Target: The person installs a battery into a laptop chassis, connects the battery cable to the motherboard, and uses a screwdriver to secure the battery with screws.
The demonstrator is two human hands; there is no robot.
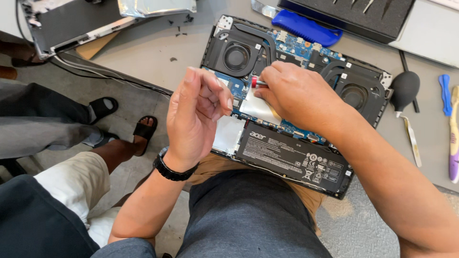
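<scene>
An opened laptop (287, 157) lies bottom-up at the table's near edge, showing two fans, a blue circuit board and a black battery. My right hand (296, 95) is closed around a small screwdriver with a red cap (255, 82), held over the middle of the board. My left hand (198, 117) hovers above the laptop's left part. Its fingers are curled, thumb and fingertips pinched close together; whether something tiny sits between them is not visible. A black watch is on my left wrist.
A blue-handled tool (306, 26) and a black foam tool case (354, 14) lie behind the laptop. A black air blower (405, 88), tweezers and plastic pry tools sit at the right. Another dismantled device (71, 21) is at the far left. Another person's sandalled feet (143, 129) are on the floor.
</scene>
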